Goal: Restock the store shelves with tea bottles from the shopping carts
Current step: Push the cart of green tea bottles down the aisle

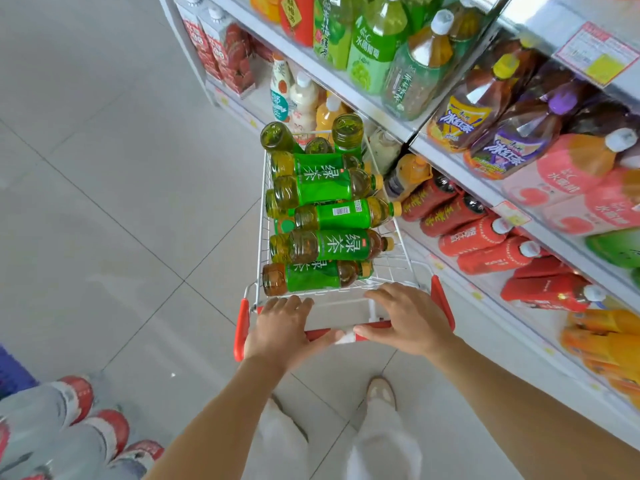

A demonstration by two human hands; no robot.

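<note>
Green tea bottles (322, 244) piled on sides in cart basket (403, 251), just beside shelves (460, 176). Left hand (277, 327) and right hand (408, 320) both wrapped on red cart handle (322, 335). Bottles look full: probably heavyish, stiff plastic, slick labels. Grab mid-body, or neck under cap.

"绿茶" on green tea bottles (322, 245)

Both hands (280, 327) (408, 323) on cart handle (320, 335)
</note>
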